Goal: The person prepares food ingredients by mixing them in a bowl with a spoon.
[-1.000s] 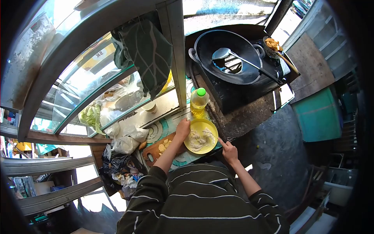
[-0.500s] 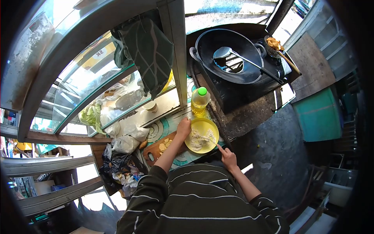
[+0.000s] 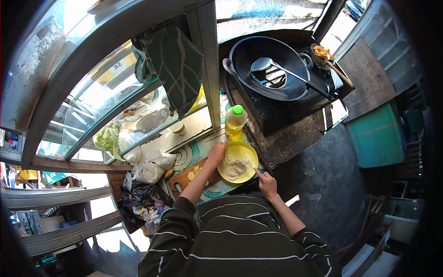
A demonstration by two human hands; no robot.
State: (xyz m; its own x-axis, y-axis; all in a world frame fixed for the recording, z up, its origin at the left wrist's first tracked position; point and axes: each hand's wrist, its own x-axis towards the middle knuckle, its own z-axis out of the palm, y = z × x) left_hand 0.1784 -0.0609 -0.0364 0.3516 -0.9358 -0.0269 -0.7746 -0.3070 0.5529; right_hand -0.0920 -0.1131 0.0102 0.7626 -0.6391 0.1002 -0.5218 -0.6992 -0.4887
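A yellow bowl [image 3: 249,174] holds a heap of pale flour [image 3: 235,169]. My left hand [image 3: 217,153] is closed on the bowl's left rim. At the bowl's right edge, my right hand [image 3: 266,183] is closed round the end of a thin utensil whose other end reaches into the bowl. Behind the bowl stands an oil bottle [image 3: 236,121] with a green cap. Left of the bowl and partly under my left forearm, a wooden cutting board [image 3: 175,180] bears pale yellow slices [image 3: 192,174].
A black wok [image 3: 244,51] with a ladle [image 3: 263,64] in it sits on the stove at the back right. Beside it, a strainer [image 3: 318,60] holds fried food. Plastic bags [image 3: 148,171] lie at the left; a green cloth [image 3: 173,64] hangs from the glass case.
My right hand has shifted slightly left and up, with its forefinger nearer the bowl's rim. The view has shifted a little. My left hand keeps its place on the rim.
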